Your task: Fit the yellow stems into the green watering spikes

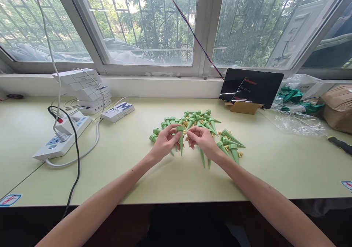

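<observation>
My left hand point(165, 141) is closed on a green plastic watering spike point(180, 140), with its ribbed cap at the top and its point hanging down. Close to the cap, the thumb and forefinger of my right hand point(202, 138) pinch a small yellow piece point(185, 132), mostly covered by the fingertips. Around and behind both hands lies a loose pile of more green spikes point(211, 124), with several small yellow pieces scattered among them. A few other spikes point(232, 137) rest to the right of my right wrist.
At the left stand a white power strip point(59, 144) with cables, a stack of white boxes point(89, 89) and a single white box point(118, 112). A tablet point(251, 87) leans on a cardboard stand at the back right. Beyond it are plastic bags, a brown package point(338, 105) and a screwdriver handle point(340, 144).
</observation>
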The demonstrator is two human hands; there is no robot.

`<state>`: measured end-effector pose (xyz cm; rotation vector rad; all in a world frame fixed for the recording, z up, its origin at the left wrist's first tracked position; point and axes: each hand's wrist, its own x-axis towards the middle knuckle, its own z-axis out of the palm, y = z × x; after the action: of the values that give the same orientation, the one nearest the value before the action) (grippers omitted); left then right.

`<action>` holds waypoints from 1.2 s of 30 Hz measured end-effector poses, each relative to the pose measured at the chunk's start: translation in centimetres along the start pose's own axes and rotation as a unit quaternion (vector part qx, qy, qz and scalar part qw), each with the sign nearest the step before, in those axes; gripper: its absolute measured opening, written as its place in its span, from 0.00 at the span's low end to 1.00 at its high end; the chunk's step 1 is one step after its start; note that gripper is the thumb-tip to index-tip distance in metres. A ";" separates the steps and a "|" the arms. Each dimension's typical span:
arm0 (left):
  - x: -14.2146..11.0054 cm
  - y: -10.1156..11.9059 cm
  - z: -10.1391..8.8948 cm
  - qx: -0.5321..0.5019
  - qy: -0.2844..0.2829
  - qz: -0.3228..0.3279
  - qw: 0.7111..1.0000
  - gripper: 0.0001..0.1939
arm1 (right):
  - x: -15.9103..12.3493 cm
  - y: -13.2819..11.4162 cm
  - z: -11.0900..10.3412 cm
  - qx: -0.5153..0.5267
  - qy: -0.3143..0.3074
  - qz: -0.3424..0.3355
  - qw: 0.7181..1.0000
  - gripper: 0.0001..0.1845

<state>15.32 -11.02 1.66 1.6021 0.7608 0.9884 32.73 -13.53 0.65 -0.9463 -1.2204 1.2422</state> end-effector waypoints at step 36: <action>-0.1 -0.6 -0.3 0.061 0.005 0.044 0.997 0.15 | -0.2 -0.3 -0.1 0.003 -0.025 0.032 0.999 0.19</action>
<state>15.08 -10.81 1.10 1.7501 0.7758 1.0288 32.93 -13.74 0.89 -0.9615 -1.2323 1.3264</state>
